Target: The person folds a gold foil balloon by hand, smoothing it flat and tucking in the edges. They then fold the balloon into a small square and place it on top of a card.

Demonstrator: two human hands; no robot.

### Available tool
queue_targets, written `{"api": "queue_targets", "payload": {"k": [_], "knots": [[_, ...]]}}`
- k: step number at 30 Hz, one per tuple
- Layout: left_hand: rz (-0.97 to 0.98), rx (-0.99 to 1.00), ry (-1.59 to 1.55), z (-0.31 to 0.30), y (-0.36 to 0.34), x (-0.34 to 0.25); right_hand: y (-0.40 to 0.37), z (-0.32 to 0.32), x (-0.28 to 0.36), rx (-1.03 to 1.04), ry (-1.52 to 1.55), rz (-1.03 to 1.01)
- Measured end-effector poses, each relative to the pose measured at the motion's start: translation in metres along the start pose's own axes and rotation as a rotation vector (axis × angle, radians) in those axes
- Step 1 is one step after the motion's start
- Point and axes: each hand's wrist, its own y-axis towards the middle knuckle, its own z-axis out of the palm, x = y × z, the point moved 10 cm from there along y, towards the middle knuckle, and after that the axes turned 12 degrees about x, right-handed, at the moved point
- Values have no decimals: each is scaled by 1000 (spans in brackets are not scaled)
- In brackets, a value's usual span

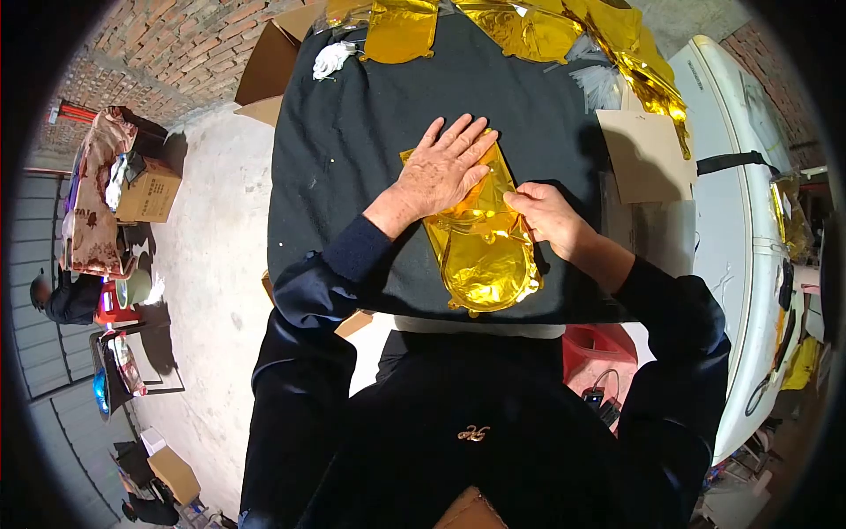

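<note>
A shiny gold foil balloon (490, 264), flat and uninflated, lies on the black cloth of the table near its front edge. Its lower end is rounded, with small tabs along the rim. My left hand (441, 172) rests flat on the upper part, fingers stretched out and slightly spread. At the balloon's right edge, my right hand (546, 216) pinches the foil between thumb and fingers; the other fingers are curled under and partly hidden.
More gold foil balloons (401, 31) lie along the table's far edge. A bundle of white string (333, 60) is at the far left. Clear plastic strips (599, 86) and a cardboard sheet (648, 159) sit at the right. Beyond stands a white freezer-like box (723, 212). A person (70, 295) is far left.
</note>
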Motion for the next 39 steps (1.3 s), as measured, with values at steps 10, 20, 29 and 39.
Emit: {"api": "queue_targets", "payload": {"k": [10, 20, 29, 39], "knots": [[1, -10, 4, -3, -1, -3, -3, -10, 27, -42, -705, -58], [9, -30, -176, -9, -3, 4, -12, -20, 31, -162, -695, -256], [84, -28, -243, -13, -4, 2, -14, -15, 41, -221, -916, -178], [105, -33, -174, -13, -4, 0, -12, -10, 43, -206, -1008, -208]]}}
